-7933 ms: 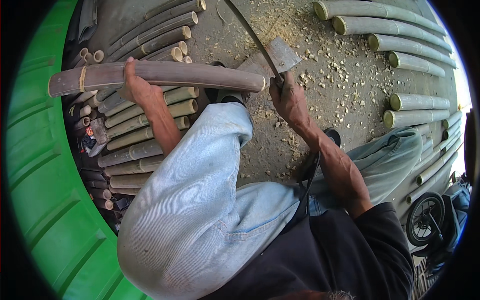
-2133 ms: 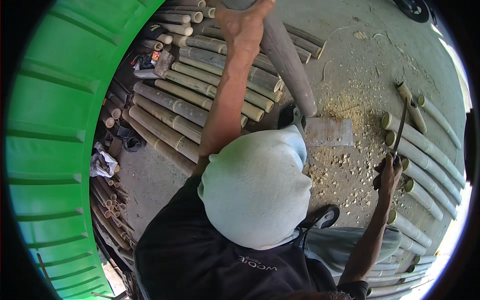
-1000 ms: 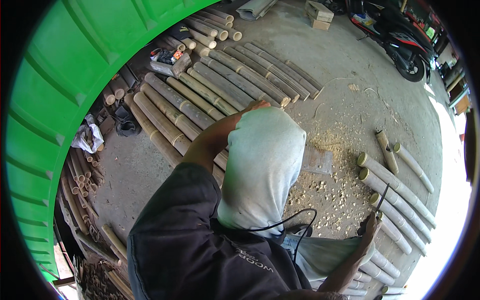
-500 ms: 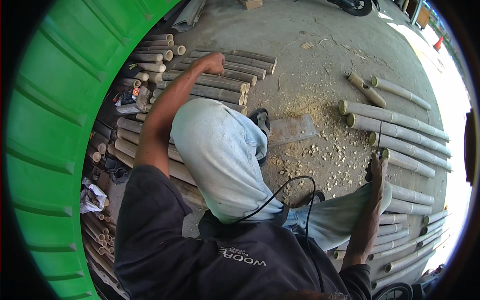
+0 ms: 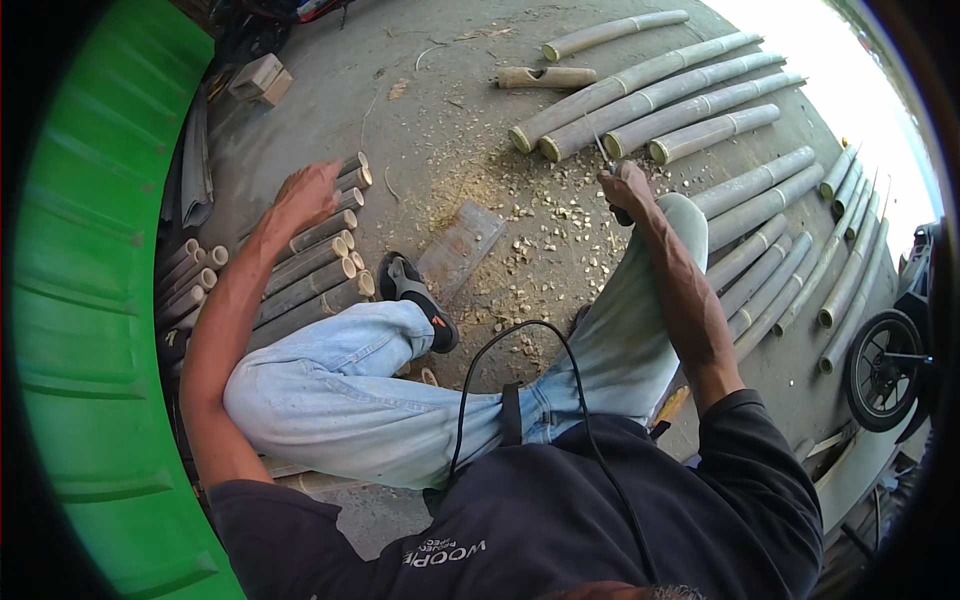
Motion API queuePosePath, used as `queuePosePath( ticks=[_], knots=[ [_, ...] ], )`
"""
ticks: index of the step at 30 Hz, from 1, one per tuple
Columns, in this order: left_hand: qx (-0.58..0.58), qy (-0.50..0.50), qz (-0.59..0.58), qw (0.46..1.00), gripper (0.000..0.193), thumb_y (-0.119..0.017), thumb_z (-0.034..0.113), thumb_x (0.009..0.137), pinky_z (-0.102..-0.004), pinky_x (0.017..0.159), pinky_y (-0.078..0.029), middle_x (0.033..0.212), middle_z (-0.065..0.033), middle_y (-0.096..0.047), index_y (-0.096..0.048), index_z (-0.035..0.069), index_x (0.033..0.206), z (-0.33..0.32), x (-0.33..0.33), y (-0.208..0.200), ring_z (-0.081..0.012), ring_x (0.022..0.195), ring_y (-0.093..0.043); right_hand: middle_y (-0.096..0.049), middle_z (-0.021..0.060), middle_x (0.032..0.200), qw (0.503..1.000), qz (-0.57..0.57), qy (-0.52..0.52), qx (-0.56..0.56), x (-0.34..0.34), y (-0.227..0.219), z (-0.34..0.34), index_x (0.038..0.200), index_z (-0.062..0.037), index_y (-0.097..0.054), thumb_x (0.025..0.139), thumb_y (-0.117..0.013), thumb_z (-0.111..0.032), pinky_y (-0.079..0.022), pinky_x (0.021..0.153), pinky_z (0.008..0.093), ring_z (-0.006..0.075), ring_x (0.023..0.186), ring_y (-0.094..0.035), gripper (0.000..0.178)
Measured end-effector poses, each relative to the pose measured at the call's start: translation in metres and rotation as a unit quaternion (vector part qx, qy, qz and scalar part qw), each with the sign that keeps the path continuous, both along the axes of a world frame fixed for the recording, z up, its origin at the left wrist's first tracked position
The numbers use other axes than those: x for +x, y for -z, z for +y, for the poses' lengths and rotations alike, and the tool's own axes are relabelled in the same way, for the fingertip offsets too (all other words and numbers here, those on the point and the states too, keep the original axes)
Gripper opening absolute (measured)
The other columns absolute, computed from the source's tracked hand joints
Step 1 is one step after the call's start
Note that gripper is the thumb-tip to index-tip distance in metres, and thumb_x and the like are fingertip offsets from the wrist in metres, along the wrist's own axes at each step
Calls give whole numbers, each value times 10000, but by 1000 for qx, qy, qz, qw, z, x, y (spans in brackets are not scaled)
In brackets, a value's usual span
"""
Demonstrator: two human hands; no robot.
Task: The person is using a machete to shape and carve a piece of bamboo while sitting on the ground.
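Observation:
My right hand (image 5: 626, 186) is closed round the dark handle of a knife-like tool (image 5: 600, 146) with a long thin blade, in front of my bent right knee. The blade points away from me, close to the cut ends of the thick bamboo poles (image 5: 640, 100). To the left, my left hand (image 5: 308, 195) has its fingers curled in over a row of shorter bamboo pieces (image 5: 318, 262). The hand covers part of these pieces, so whether it grips one is hidden. My left forearm reaches past my left knee.
Wood chips (image 5: 520, 245) litter the concrete round a flat board (image 5: 462, 245) beside my left foot. More bamboo poles (image 5: 765, 262) lie at the right, near a black wheel (image 5: 884, 370). A notched bamboo piece (image 5: 545, 77) lies ahead. A green ribbed wall (image 5: 100, 300) borders the left; a black cable (image 5: 466, 400) crosses my lap.
The view has turned right, so the right-hand poles sit nearer the middle. My left hand has shifted toward the near cut ends of the short pieces. My right hand still holds the knife-like tool.

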State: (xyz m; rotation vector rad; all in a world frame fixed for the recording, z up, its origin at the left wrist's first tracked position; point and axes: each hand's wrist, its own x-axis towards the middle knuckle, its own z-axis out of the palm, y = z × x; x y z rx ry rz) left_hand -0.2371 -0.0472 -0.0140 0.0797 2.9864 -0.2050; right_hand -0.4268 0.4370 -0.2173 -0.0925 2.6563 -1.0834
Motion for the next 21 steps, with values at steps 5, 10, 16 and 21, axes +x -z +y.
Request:
queuePosePath(
  ticks=[5, 10, 16, 21],
  knots=[
    [118, 103, -364, 918, 564, -746, 206, 814, -502, 934, -530, 1199, -247, -674, -593, -1, 1316, 76, 41, 72, -422, 1140, -651, -713, 325, 962, 999, 15, 8, 31, -3, -2, 1, 918, 100, -674, 889, -665, -374, -575, 790, 487, 439, 934, -732, 476],
    [49, 106, -384, 916, 541, -760, 198, 826, -510, 919, -538, 1145, -275, -693, -601, -15, 1296, 82, 40, 83, -444, 1115, -663, -700, 332, 923, 998, 47, 8, 39, -4, -1, -1, 896, 119, -670, 893, -660, -364, -573, 779, 493, 442, 907, -727, 483],
    [66, 64, -253, 963, 521, -785, 178, 818, -525, 892, -535, 1103, -264, -682, -580, -41, 1244, 64, 28, 76, -456, 1080, -658, -689, 312, 815, 995, 76, -50, 49, -3, -1, -9, 839, 132, -648, 905, -646, -355, -570, 715, 479, 409, 808, -736, 492],
    [75, 81, -273, 956, 448, -751, 159, 811, -520, 873, -541, 1101, -270, -687, -609, -29, 1192, 69, 32, 74, -467, 1048, -665, -721, 294, 918, 994, 14, -72, 78, 1, -2, -7, 879, 35, -721, 820, -622, -210, -593, 752, 498, 444, 892, -734, 270]
  ],
)
